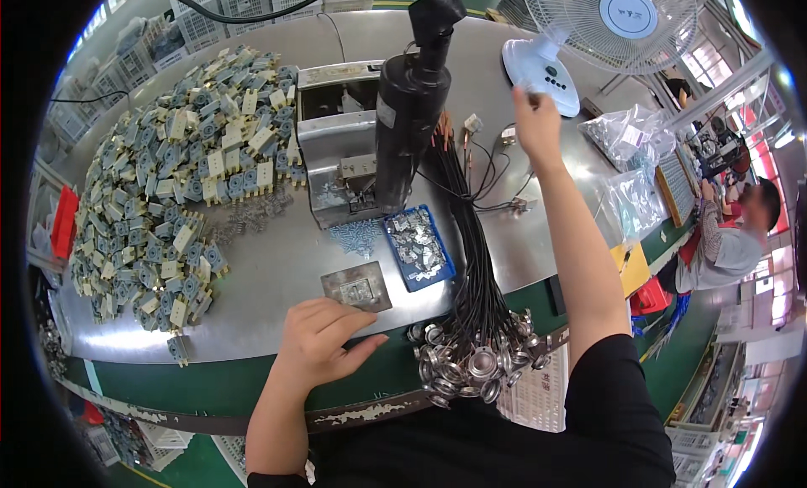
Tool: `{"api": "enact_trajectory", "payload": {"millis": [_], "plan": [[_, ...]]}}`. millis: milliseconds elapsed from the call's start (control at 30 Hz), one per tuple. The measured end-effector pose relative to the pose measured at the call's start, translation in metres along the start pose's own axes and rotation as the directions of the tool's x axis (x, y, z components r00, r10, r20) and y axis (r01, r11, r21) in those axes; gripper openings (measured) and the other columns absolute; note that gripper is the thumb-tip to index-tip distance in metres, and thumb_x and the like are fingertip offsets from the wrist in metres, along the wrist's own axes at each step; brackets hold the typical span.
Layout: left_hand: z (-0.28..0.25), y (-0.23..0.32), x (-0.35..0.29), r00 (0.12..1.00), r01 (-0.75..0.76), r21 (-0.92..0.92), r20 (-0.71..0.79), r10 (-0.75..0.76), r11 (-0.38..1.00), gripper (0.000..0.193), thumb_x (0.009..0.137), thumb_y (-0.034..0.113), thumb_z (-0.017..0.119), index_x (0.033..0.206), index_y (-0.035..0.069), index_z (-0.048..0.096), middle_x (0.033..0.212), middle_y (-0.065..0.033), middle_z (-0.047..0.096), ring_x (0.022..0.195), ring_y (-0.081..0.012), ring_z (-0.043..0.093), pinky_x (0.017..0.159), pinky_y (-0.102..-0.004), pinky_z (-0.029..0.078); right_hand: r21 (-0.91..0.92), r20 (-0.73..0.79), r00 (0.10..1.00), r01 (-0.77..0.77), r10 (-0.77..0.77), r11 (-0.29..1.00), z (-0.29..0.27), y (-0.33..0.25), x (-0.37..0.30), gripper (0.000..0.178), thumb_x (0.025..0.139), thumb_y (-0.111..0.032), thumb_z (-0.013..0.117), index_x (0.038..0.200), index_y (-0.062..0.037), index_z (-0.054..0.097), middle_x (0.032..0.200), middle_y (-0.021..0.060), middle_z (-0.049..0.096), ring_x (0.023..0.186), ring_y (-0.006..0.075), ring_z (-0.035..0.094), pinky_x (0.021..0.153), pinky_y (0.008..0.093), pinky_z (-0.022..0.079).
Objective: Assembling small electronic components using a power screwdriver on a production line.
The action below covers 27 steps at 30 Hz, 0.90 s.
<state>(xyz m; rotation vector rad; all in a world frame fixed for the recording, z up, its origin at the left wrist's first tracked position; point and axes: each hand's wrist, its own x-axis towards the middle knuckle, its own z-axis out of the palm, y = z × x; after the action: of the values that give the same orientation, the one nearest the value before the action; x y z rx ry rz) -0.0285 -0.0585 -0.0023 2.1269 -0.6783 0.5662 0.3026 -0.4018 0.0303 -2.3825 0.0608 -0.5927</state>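
Grip of the left hand is recorded as loose, with the thumb held apart from the bent fingers; whether anything is pinched between the curled fingers of the right hand cannot be told. At far left, the steel tabletop is covered by a large heap of grey and cream blocks, beside which small metal parts are scattered. To their right, a metal housing is partly overlapped by a black cylinder. Small pale-blue pieces are spread below the housing. Nearer the wearer, a metal plate is laid flat just beyond the left hand; contact cannot be confirmed. Next to it, a blue tray is filled with small silvery pieces. Black cables are bundled to its right, with metal rings gathered at the near end. Farther right, the right hand is extended, its fingers seen against the white base of a fan. Clear plastic bags are placed beyond. A co-worker is seen at far right.
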Motion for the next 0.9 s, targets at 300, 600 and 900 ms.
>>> {"api": "enact_trajectory", "payload": {"millis": [300, 600, 900], "plan": [[-0.001, -0.006, -0.009, 0.998, 0.041, -0.127, -0.043, -0.047, 0.991, 0.030, 0.069, 0.011, 0.093, 0.094, 0.008, 0.076, 0.080, -0.0043, 0.075, 0.066, -0.0242, 0.070, 0.059, -0.0333, 0.053, 0.208, 0.259, 0.917, 0.255, -0.304, 0.944, -0.029, -0.024, -0.064, 0.029, 0.100, -0.027, 0.070, 0.103, 0.0025, 0.070, 0.089, 0.0125, 0.070, 0.077, 0.0197, 0.063, 0.071, 0.0355, 0.050], [0.010, 0.063, 0.049, 0.980, 0.076, -0.353, 0.199, -0.005, 0.933, 0.050, 0.074, 0.026, 0.094, 0.115, 0.005, 0.074, 0.118, -0.0130, 0.073, 0.108, -0.0321, 0.071, 0.092, -0.0425, 0.056, -0.076, 0.754, 0.632, 0.357, -0.180, 0.931, -0.080, -0.062, -0.161, 0.028, 0.095, -0.026, 0.064, 0.088, 0.0009, 0.067, 0.080, 0.0220, 0.070, 0.082, 0.0439, 0.069, 0.075, 0.0528, 0.054], [0.031, 0.057, 0.038, 0.952, 0.209, -0.564, 0.303, -0.035, 0.799, 0.050, 0.074, 0.030, 0.097, 0.105, 0.004, 0.067, 0.110, -0.0103, 0.067, 0.105, -0.0309, 0.064, 0.097, -0.0414, 0.049, 0.219, 0.660, 0.491, 0.598, -0.568, 0.771, -0.106, -0.084, -0.179, 0.012, 0.086, -0.015, 0.075, 0.084, -0.0046, 0.070, 0.086, 0.0118, 0.068, 0.079, 0.0354, 0.067, 0.070, 0.0462, 0.053]]}}
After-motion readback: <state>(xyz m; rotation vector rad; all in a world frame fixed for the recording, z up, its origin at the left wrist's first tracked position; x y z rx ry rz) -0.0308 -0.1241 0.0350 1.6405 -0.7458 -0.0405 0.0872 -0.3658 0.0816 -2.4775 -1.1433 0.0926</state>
